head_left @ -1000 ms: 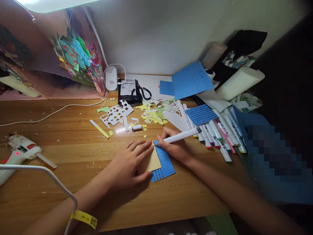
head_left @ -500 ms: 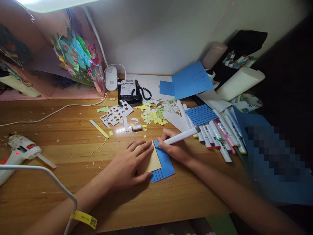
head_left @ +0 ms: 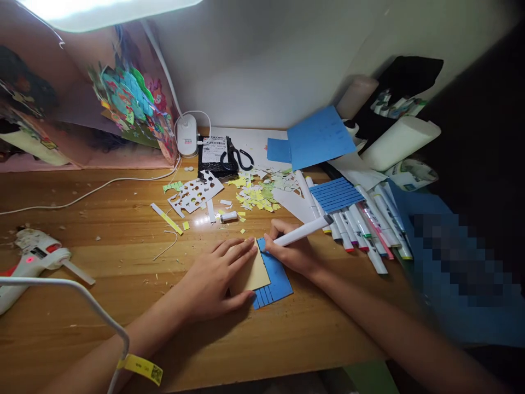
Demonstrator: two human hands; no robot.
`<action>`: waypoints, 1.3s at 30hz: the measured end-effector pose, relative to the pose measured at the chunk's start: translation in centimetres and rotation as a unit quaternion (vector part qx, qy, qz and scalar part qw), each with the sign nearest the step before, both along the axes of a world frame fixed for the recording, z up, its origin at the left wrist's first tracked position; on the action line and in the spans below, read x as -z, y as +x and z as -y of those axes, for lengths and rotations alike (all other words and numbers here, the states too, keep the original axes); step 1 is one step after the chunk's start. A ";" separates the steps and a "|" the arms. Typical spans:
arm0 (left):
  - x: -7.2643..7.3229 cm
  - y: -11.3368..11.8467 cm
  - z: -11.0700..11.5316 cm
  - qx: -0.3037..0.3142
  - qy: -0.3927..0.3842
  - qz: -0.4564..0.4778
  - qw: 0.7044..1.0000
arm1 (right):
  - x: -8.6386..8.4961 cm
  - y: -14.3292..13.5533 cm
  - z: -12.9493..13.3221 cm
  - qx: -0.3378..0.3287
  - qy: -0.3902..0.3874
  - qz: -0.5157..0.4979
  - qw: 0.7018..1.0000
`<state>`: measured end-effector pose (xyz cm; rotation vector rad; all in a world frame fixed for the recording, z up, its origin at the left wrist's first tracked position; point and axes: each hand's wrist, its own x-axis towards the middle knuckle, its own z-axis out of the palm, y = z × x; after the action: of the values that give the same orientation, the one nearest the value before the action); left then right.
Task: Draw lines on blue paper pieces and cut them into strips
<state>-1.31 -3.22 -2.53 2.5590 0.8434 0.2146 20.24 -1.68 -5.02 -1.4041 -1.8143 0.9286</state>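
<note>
My left hand (head_left: pixel 213 278) lies flat with its fingers stretched over a cream card (head_left: pixel 257 274), pressing it down. Beneath that card is a blue card (head_left: pixel 281 282), its right side and lower edge showing. Several dark lines run across the blue card's lower left part. A white marker (head_left: pixel 302 230) is gripped in my right hand (head_left: pixel 298 256), slanting up to the right. Its tip is down by the cream card's right edge, near the top of the blue card, mostly hidden by my fingers.
Several markers (head_left: pixel 363 227) lie at the right under a lined blue card (head_left: pixel 337 194). Paper scraps (head_left: pixel 258 194), black-handled scissors (head_left: pixel 238 158) and a white cap-like cylinder (head_left: pixel 228 216) are beyond my hands. A glue gun (head_left: pixel 35 262) and a white cable (head_left: pixel 96 306) are at left.
The view has shifted slightly. Both hands, the marker and the cards keep nearly the same places relative to each other.
</note>
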 end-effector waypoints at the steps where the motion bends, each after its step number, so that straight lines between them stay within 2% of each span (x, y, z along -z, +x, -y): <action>1: 0.0 0.0 0.0 -0.001 0.000 0.000 1.000 | 0.0 0.0 0.0 0.000 0.000 -0.001 1.000; 11: -0.2 0.0 0.0 0.001 -0.004 -0.010 1.000 | 0.4 0.3 0.0 -0.016 -0.002 0.026 1.000; 17: -0.1 0.0 0.1 0.001 0.003 -0.013 1.000 | 0.1 0.3 0.1 -0.035 0.000 0.025 0.999; 26: 0.2 0.1 0.0 0.001 0.014 -0.016 1.000 | -0.1 0.1 0.0 -0.013 0.020 0.009 1.000; 39: 0.3 0.2 -0.1 0.003 0.027 -0.022 0.999 | -0.5 0.4 0.1 -0.063 0.035 0.028 0.997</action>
<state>-1.15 -3.12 -2.82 2.6247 0.8577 0.1828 20.60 -1.83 -4.50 -1.2969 -1.9778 0.8870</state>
